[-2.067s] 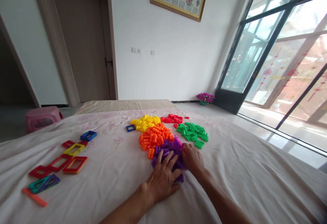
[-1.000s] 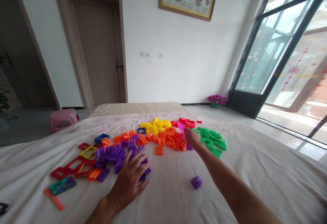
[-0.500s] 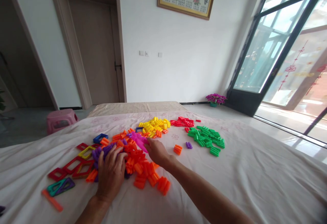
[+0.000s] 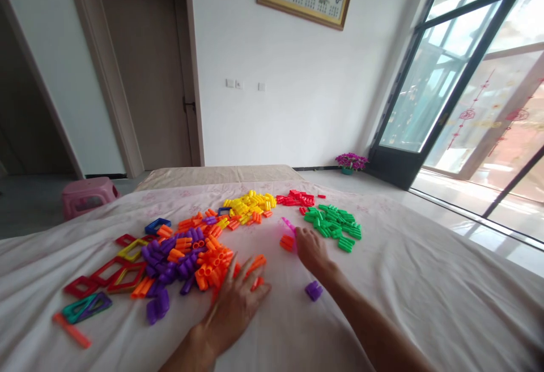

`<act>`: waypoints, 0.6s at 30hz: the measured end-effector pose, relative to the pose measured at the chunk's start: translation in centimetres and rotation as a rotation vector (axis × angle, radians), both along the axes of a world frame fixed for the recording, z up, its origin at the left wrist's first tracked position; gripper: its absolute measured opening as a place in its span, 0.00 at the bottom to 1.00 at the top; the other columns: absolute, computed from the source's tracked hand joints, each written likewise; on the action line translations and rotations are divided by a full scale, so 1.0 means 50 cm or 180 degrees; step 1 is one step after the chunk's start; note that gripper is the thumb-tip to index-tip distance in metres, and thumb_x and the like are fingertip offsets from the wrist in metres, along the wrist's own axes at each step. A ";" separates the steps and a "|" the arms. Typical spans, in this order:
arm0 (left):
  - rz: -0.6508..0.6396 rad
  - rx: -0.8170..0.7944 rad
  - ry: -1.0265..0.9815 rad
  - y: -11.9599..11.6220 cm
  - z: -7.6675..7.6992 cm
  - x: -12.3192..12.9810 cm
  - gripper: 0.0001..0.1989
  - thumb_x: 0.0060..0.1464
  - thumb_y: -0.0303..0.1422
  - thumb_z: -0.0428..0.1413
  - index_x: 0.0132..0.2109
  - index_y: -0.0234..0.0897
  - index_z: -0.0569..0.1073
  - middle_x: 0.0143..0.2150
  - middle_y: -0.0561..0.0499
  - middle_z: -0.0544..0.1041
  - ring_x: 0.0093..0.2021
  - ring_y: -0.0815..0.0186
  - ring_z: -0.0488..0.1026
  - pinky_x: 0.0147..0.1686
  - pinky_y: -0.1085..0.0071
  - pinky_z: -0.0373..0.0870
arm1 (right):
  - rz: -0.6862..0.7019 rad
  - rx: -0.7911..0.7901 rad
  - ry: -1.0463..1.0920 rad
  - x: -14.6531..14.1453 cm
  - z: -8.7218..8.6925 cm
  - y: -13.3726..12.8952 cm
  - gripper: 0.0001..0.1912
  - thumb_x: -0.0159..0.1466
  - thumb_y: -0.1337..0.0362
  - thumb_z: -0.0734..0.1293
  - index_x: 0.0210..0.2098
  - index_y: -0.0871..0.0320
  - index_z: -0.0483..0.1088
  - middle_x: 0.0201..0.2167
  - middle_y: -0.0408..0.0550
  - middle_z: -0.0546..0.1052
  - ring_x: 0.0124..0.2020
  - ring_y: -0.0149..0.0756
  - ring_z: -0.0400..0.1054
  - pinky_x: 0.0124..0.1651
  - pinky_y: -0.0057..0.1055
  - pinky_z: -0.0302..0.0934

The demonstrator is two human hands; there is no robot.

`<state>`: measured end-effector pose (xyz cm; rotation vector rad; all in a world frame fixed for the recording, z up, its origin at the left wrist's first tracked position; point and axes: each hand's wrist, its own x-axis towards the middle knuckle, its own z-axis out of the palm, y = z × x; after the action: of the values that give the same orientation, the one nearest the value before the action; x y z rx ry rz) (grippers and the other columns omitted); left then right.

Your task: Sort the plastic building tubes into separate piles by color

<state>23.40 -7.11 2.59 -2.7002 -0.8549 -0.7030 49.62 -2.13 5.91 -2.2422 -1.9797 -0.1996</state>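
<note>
My left hand (image 4: 238,304) lies with fingers spread over orange blocks (image 4: 216,259) at the near right side of a mixed pile. Purple blocks (image 4: 170,261) fill much of the same pile. My right hand (image 4: 312,247) is closed on a bright pink plastic piece (image 4: 289,224), partly hidden by the fingers and blurred. Close to its fingertips is a single orange block (image 4: 287,242). A loose purple block (image 4: 314,290) rests on the cloth just left of my right forearm. Green blocks (image 4: 331,222) form a heap beyond my right hand.
Yellow blocks (image 4: 250,205) and red blocks (image 4: 295,198) are heaped at the back of the cloth-covered table (image 4: 425,281). Flat frame-shaped tiles (image 4: 113,270) and an orange stick (image 4: 72,331) lie at left. A pink stool (image 4: 91,196) stands beyond the table's left side.
My right hand has moved right, away from the pile, with the pink piece. My left hand has shifted right from the purple blocks onto orange ones. A purple block now lies nearer me.
</note>
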 end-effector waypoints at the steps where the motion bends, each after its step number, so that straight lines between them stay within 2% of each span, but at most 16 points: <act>1: 0.0210 0.0033 -0.0031 0.014 -0.009 -0.009 0.17 0.61 0.30 0.52 0.54 0.54 0.75 0.62 0.54 0.73 0.65 0.55 0.65 0.66 0.43 0.51 | 0.0259 0.0026 0.0069 -0.030 -0.004 -0.009 0.14 0.71 0.69 0.54 0.48 0.57 0.69 0.45 0.55 0.77 0.47 0.41 0.70 0.44 0.32 0.57; 3: 0.0645 0.0116 -0.0141 0.038 -0.023 -0.033 0.19 0.60 0.27 0.53 0.53 0.53 0.76 0.59 0.52 0.76 0.63 0.52 0.66 0.65 0.40 0.52 | 0.0790 -0.0023 0.0355 -0.084 -0.001 -0.024 0.13 0.72 0.66 0.54 0.47 0.55 0.70 0.43 0.52 0.78 0.44 0.39 0.71 0.42 0.30 0.56; 5: 0.0975 0.0219 -0.0214 0.054 -0.031 -0.061 0.21 0.58 0.24 0.52 0.52 0.51 0.77 0.58 0.50 0.77 0.63 0.49 0.66 0.64 0.37 0.51 | 0.1144 -0.0037 0.0762 -0.108 0.010 -0.028 0.13 0.73 0.62 0.54 0.45 0.54 0.70 0.40 0.48 0.79 0.40 0.36 0.71 0.39 0.28 0.55; 6: 0.1076 0.0277 -0.0229 0.059 -0.032 -0.074 0.21 0.58 0.23 0.52 0.52 0.50 0.78 0.57 0.49 0.77 0.63 0.48 0.66 0.64 0.36 0.51 | 0.1196 0.0007 0.0956 -0.105 0.017 -0.025 0.14 0.73 0.61 0.54 0.45 0.54 0.70 0.38 0.47 0.79 0.38 0.35 0.71 0.37 0.27 0.54; 8: 0.1182 0.0392 -0.0287 0.063 -0.030 -0.094 0.19 0.58 0.23 0.51 0.50 0.47 0.79 0.57 0.47 0.77 0.62 0.47 0.67 0.63 0.35 0.52 | 0.0967 0.0209 0.1214 -0.062 0.030 -0.009 0.16 0.73 0.57 0.54 0.44 0.55 0.71 0.37 0.47 0.79 0.35 0.34 0.71 0.35 0.27 0.53; 11: 0.1132 0.0519 -0.0452 0.057 -0.024 -0.100 0.14 0.60 0.28 0.52 0.47 0.43 0.79 0.57 0.46 0.77 0.62 0.49 0.67 0.64 0.38 0.53 | -0.0011 0.0544 0.1210 0.079 0.045 0.029 0.18 0.73 0.55 0.54 0.49 0.55 0.71 0.38 0.49 0.79 0.36 0.37 0.71 0.36 0.28 0.55; 15: 0.0629 0.0616 -0.0372 0.038 -0.023 -0.073 0.17 0.60 0.29 0.52 0.54 0.45 0.76 0.60 0.49 0.75 0.63 0.55 0.66 0.67 0.45 0.51 | -0.1481 0.0645 0.0842 0.315 0.057 0.053 0.23 0.73 0.58 0.49 0.58 0.54 0.67 0.49 0.57 0.76 0.46 0.43 0.71 0.42 0.33 0.59; 18: 0.0488 0.0604 -0.0208 0.033 -0.030 -0.054 0.20 0.59 0.30 0.52 0.58 0.47 0.73 0.63 0.50 0.73 0.64 0.56 0.65 0.67 0.48 0.52 | -0.2031 0.0427 0.0614 0.446 0.056 0.048 0.22 0.71 0.64 0.51 0.60 0.56 0.66 0.54 0.63 0.72 0.52 0.47 0.70 0.46 0.38 0.61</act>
<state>20.70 -5.44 1.08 -2.4280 -0.9476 -0.7980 71.89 0.29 8.70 -2.6051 -1.0764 -0.1652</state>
